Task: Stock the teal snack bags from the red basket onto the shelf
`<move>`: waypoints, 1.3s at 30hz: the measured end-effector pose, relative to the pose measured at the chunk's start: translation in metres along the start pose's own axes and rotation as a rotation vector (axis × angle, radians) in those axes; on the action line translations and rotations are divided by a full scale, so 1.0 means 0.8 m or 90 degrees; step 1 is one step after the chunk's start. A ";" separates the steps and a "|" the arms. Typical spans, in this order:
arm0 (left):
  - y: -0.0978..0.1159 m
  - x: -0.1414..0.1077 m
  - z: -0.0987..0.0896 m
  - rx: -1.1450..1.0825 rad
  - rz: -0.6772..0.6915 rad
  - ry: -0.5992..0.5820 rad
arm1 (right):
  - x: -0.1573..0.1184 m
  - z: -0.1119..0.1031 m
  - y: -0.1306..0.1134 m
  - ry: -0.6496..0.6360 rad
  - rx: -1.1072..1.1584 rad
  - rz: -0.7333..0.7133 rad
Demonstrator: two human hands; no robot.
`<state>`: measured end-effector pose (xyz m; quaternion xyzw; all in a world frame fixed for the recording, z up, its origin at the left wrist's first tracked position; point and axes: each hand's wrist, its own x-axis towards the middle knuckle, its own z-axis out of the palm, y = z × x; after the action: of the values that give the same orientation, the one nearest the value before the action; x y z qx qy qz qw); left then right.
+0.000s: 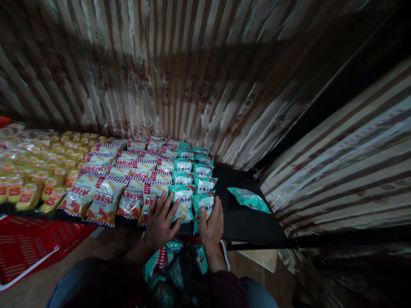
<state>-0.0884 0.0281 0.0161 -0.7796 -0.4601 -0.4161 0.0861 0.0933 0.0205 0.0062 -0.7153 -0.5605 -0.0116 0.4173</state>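
My left hand (161, 223) lies with fingers spread over the front of the display. Its fingertips touch a white, red and blue snack bag (156, 188) and the edge of a green snack bag (183, 214) beside it. My right hand (212, 222) rests against the front green snack bag (203, 200) of the right-hand column, fingers stretched along its right side and thumb on its front. Neither hand is visibly closed around a bag. The green bags stand in two leaning columns, each overlapping the one behind.
A single green bag (249, 199) lies on the black table (237, 222) to the right. Yellow packaged snacks (28, 194) fill the left. Below are a red basket (28, 246) and a container with more green bags (175, 246). Striped sheeting (180, 85) hangs behind.
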 end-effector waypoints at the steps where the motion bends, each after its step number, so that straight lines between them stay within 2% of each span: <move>1: 0.000 0.000 0.000 -0.002 -0.003 -0.002 | 0.001 0.002 -0.001 0.003 -0.007 0.001; 8: 0.000 -0.001 0.002 -0.007 -0.008 -0.003 | 0.003 0.010 -0.012 -0.007 0.017 0.064; 16: 0.000 -0.001 0.001 -0.007 -0.011 0.002 | 0.005 0.004 -0.018 -0.025 0.016 0.060; 31: -0.002 0.005 -0.004 0.041 0.014 -0.020 | 0.000 0.008 -0.024 -0.006 0.000 0.075; 39: 0.000 0.004 -0.007 0.040 0.011 -0.009 | -0.009 0.004 -0.014 -0.001 0.006 0.044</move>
<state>-0.0908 0.0279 0.0220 -0.7835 -0.4664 -0.3953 0.1108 0.0796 0.0172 0.0071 -0.7323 -0.5357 0.0059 0.4204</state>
